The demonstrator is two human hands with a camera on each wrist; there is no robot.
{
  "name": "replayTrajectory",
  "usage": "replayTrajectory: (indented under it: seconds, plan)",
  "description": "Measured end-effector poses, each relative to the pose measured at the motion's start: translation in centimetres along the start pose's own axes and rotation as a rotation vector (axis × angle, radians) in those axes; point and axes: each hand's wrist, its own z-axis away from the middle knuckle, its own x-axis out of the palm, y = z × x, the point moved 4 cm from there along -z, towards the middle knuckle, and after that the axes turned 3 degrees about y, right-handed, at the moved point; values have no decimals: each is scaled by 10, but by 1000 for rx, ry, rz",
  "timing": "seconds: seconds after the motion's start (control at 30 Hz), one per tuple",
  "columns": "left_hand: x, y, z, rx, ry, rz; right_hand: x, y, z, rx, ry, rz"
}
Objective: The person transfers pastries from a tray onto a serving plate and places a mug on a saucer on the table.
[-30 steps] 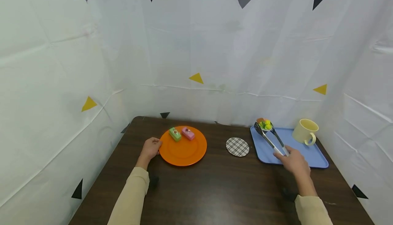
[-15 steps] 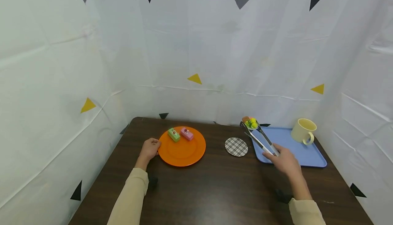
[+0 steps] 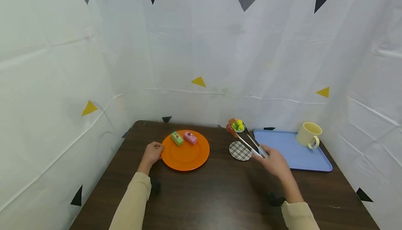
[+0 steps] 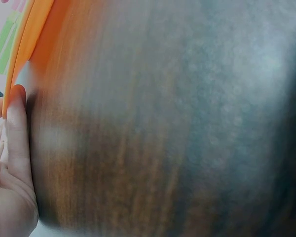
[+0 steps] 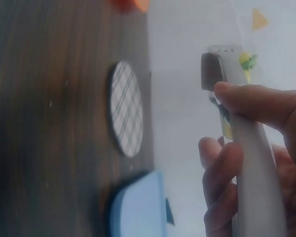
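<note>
Right now, a little white cup [image 3: 239, 130] filled with yellow, green and brown food pieces [image 3: 237, 125] sits between the tips of a pair of tongs [image 5: 259, 187], ahead of the right hand [image 3: 274, 162] and to its left, apparently off the table. The right hand's fingers and thumb are curled round the pale handle of the tongs, which slant forward and leftward from it.

Well to the left of that hand, the left hand [image 3: 153, 152] pinches the rim of an orange plate [image 3: 185, 160]; the left wrist view shows the rim caught between its digits. On the plate, ahead of the left hand and to its right, lie two small cake pieces, a green one [image 3: 177, 138] nearer that hand and a pink one [image 3: 190, 137] just beside it.

A round checked coaster [image 3: 240, 151] rests between the two hands, near the right hand's fingertips. Ahead of the right hand and to its right is a blue tray [image 3: 279, 148], carrying a yellow mug [image 3: 307, 135] near its right side. The dark brown table [image 3: 204, 202] lies under everything, and white sheeting [image 3: 176, 41] with black, grey and yellow triangles rises beyond both hands.
</note>
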Motion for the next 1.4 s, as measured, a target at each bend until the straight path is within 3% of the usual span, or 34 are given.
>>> replayTrajectory:
  seconds: [0.3, 0.77, 1.4]
  plan:
    - [-1, 3, 2, -16, 4, 2, 22, -26, 0, -2, -3, 0]
    - [-2, 1, -1, 1, 7, 9, 72, -71, 9, -75, -55, -37]
    - [-1, 3, 0, -7, 12, 42, 125, -91, -1, -105, -126, -63]
